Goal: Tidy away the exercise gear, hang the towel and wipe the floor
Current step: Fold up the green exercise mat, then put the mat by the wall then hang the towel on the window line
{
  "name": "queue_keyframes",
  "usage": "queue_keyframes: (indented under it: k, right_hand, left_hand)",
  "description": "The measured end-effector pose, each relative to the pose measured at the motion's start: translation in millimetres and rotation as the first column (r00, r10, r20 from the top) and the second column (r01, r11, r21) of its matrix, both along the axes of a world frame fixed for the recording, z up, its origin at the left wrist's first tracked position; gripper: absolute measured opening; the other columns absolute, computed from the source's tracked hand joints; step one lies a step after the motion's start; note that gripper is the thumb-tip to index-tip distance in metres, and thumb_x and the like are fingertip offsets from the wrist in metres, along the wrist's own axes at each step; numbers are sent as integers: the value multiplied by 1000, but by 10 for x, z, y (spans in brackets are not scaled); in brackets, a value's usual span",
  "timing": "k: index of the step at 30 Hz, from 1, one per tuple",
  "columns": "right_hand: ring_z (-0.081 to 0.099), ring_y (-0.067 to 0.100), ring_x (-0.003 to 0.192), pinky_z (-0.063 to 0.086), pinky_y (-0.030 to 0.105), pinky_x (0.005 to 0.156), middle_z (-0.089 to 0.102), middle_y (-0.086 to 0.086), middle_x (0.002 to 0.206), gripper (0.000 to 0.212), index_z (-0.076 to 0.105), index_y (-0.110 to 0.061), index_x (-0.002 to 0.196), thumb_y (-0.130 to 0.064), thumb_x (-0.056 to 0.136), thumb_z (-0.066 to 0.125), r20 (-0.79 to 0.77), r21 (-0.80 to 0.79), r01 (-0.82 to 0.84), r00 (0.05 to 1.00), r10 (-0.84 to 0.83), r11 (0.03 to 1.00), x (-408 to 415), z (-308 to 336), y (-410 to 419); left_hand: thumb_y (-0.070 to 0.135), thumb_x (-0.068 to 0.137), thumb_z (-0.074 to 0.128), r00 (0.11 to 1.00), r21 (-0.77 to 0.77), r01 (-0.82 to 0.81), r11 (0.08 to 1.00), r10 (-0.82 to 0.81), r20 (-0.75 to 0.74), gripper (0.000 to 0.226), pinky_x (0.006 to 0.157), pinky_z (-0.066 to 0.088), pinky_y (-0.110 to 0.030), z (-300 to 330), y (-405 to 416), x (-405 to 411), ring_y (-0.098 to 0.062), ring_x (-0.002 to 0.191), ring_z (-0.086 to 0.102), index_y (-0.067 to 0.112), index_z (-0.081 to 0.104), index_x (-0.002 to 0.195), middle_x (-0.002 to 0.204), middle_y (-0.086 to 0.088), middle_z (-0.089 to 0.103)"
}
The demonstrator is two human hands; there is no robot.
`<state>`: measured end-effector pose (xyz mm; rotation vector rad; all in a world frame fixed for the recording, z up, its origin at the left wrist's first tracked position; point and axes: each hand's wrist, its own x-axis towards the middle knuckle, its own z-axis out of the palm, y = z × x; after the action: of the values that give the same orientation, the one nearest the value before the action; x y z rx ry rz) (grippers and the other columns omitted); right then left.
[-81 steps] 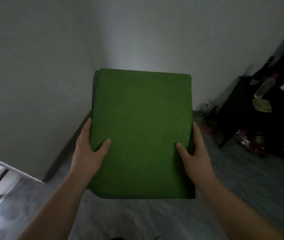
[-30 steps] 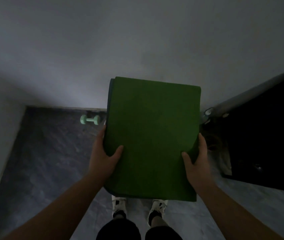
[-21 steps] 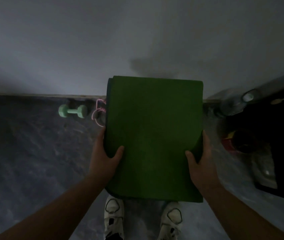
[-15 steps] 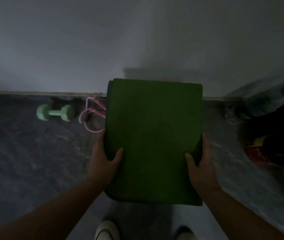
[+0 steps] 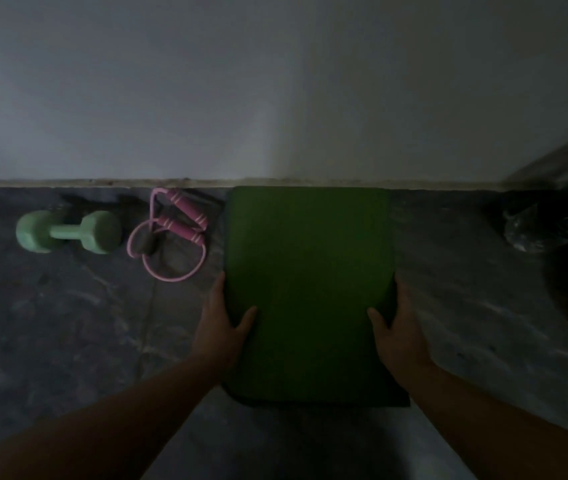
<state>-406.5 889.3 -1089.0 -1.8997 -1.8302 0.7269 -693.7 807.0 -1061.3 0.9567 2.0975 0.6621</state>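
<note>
The folded green mat [image 5: 308,289] sits in the middle of the view, held flat in front of the person, its far edge in line with the foot of the wall [image 5: 275,81]; whether it rests on the floor [image 5: 68,341] or hangs just above it cannot be told in this dim light. The left hand [image 5: 222,323] grasps the mat's left edge, thumb lying on the top face and fingers going under it. The right hand [image 5: 398,327] grasps the right edge the same way, thumb on top and fingers wrapped round the side. Both forearms reach in from the bottom corners. Just left of the mat, on the dark marbled floor by the wall, lies a pink skipping rope [image 5: 171,233], its two striped handles side by side and its cord in a loose loop. Further left, close beside the rope, a pale green dumbbell [image 5: 68,232] lies on its side parallel to the wall. At the far right, near the wall, there is a crumpled clear plastic thing [image 5: 532,230], too blurred to identify, next to a dark mass at the frame edge.
</note>
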Motion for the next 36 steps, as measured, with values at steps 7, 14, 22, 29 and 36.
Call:
queue_keyframes:
  k: [7,14,22,29,36]
  right_hand:
    - [19,35,149,12,47,123,19,14,163,90,16,-19,158,-32,88,71,166,-112,37,986,-18,993,-108,3,74]
    - [20,43,147,16,55,120,18,22,162,95,13,-16,158,-38,86,71,297,-168,40,955,12,985,-103,-119,94]
    - [41,43,134,30,48,115,41,28,148,76,35,-3,149,-46,90,54,102,-341,-17,993,56,940,-80,1277,130]
    - [38,33,138,28,38,117,39,17,153,63,28,-11,154,-22,98,55,-23,-266,-157,987,157,951,-229,4105,-302]
    - [43,32,133,39,46,110,47,13,147,60,37,-15,150,-29,92,47,142,-159,-310,932,333,937,-388,7210,-649]
  left_hand:
    - [32,91,68,996,-186,57,981,-69,-56,91,116,30,-43,20,208,31,-33,142,34,15,8,157,157,-18,30]
    - [37,93,63,986,-255,97,962,-128,-108,91,118,27,-49,32,221,45,-38,145,26,14,3,157,158,-22,24]
    - [14,90,66,974,-172,183,968,-203,-104,58,98,41,-34,1449,223,72,-35,122,55,8,43,143,136,-18,56]
    - [14,91,62,943,-111,270,956,-286,-169,53,91,43,-35,4037,-82,186,-33,115,58,7,45,141,134,-19,56]
    - [39,91,49,823,-129,293,947,-319,-471,56,107,39,-53,6885,-661,-63,-38,130,46,13,42,140,142,-18,50]
